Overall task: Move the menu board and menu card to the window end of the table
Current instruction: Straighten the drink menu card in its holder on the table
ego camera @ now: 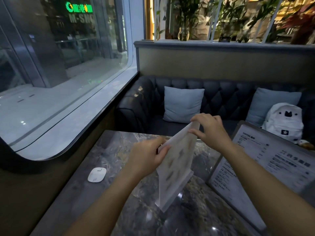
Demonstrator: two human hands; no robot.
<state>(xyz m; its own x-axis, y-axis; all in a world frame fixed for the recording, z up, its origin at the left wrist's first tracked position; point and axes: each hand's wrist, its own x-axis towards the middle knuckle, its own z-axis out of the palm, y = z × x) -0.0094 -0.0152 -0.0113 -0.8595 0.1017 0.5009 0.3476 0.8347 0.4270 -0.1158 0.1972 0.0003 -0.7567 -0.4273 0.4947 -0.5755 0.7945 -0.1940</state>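
A pale menu card in a clear stand stands tilted on the marble table, near its middle. My left hand pinches the card's left upper edge. My right hand grips its top corner from above. A large menu board with black printed text lies on the table's right side, under my right forearm, with its far end raised. The window runs along the left of the table.
A small white rounded device lies on the table near the window side. Across the table is a dark tufted sofa with two light blue cushions and a white backpack.
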